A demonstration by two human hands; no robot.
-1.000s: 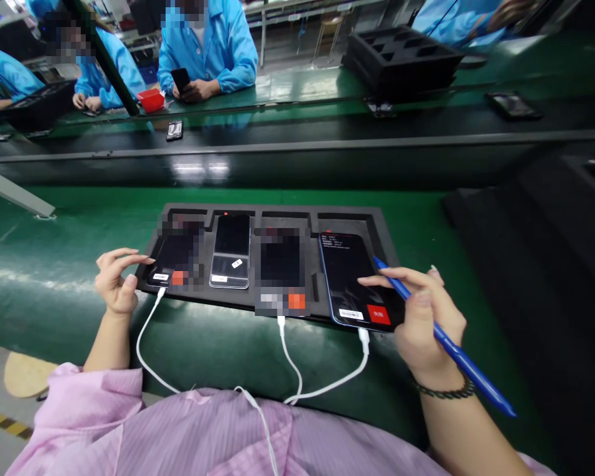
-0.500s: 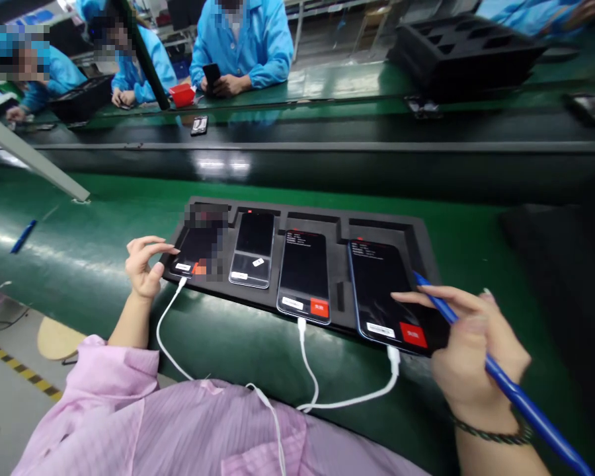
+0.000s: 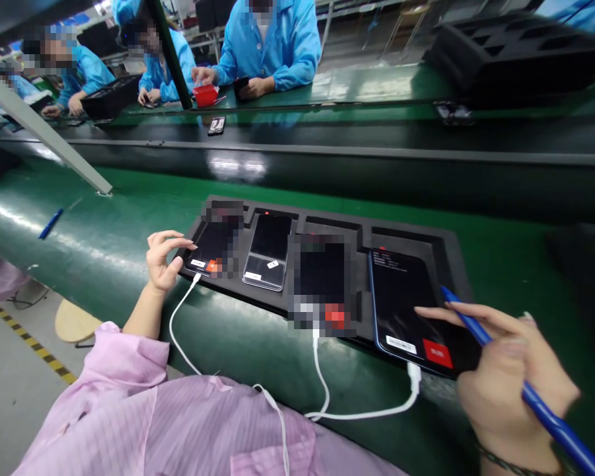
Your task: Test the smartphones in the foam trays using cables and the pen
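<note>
A black foam tray (image 3: 451,254) lies on the green bench with phones in a row. My left hand (image 3: 164,263) is at the tray's left end, thumb and fingers apart, fingertips by the edge of the leftmost phone (image 3: 213,246). Beside that lies a phone with a small white label on its screen (image 3: 268,239); then comes a partly blurred phone (image 3: 322,271). My right hand (image 3: 513,370) holds a blue pen (image 3: 469,324), its index finger reaching over the rightmost phone (image 3: 401,297). White charging cables (image 3: 387,413) plug into three of the phones.
Another blue pen (image 3: 51,223) lies on the bench at left, near a slanting grey bar (image 3: 74,149). Across the dark conveyor (image 3: 377,172), co-workers in blue coats (image 3: 282,46) sit by a red box (image 3: 205,94). Black stacked trays (image 3: 510,59) stand at far right.
The whole view has shifted, so the bench and tray sit further right. Both my hands keep their places at the tray. A co-worker's hand across has moved to the red box.
</note>
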